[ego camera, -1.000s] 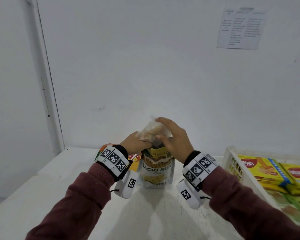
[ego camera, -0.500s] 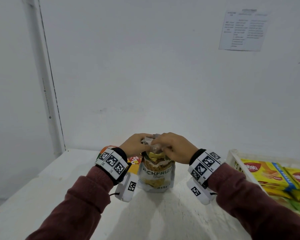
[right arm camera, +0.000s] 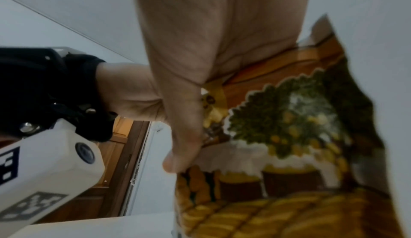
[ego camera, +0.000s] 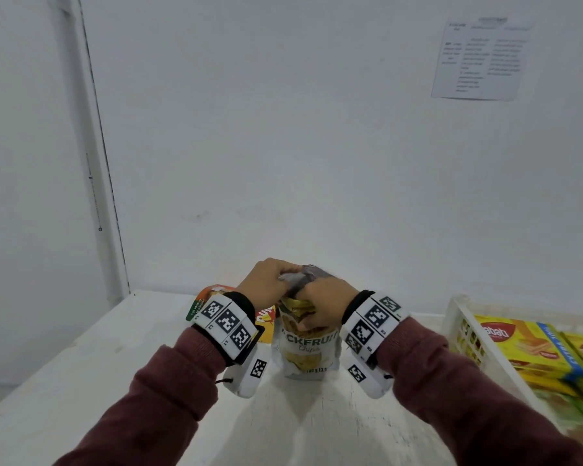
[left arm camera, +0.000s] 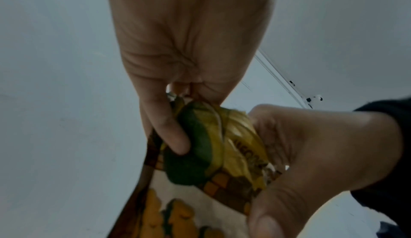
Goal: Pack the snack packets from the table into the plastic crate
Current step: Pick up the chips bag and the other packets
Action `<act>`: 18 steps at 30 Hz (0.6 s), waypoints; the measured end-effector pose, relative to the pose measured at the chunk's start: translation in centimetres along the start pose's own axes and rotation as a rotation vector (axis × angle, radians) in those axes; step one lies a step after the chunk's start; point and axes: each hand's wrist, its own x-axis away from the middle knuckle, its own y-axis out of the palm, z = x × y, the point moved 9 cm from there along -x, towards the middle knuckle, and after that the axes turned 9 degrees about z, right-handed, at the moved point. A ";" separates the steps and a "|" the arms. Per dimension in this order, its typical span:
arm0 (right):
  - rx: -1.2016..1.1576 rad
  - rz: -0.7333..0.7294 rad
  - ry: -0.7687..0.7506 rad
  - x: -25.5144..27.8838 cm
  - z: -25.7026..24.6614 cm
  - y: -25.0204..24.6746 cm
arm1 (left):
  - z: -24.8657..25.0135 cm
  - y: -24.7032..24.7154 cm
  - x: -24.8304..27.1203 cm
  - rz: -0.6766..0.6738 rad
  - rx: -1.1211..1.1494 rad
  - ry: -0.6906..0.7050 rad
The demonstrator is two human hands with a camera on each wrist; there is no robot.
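Note:
A white jackfruit chips packet (ego camera: 305,348) stands upright on the white table (ego camera: 81,381), straight in front of me. Both hands grip its crumpled top. My left hand (ego camera: 266,280) holds the top from the left; in the left wrist view its fingers (left arm camera: 169,132) press into the packet's green and yellow top (left arm camera: 211,145). My right hand (ego camera: 323,302) clutches the top from the right, and in the right wrist view it (right arm camera: 184,136) holds the packet (right arm camera: 278,145). The white plastic crate (ego camera: 465,331) sits at the right with yellow wafer packets (ego camera: 525,348) inside.
An orange and yellow snack packet (ego camera: 263,317) stands behind my left wrist, mostly hidden. The table's back edge meets a white wall. A printed sheet (ego camera: 482,58) hangs on the wall at upper right.
Both hands came down from the raised clear top of the packet and closed over it, crumpling it lower. The packet has stayed standing in the same place.

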 end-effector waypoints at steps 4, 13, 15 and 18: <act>-0.013 -0.104 -0.005 -0.7 -0.4 0.5 | -0.4 -0.2 0.0 -0.018 -0.082 -0.012; 0.043 0.052 0.051 -0.5 1.3 -0.6 | -0.8 -0.3 0.0 -0.014 -0.102 -0.038; 0.084 0.016 0.079 -1.0 1.5 -0.1 | -0.4 0.0 -0.2 -0.016 -0.099 -0.021; 0.094 -0.101 0.122 -1.6 2.1 1.2 | -0.2 0.5 -0.2 -0.030 -0.123 -0.020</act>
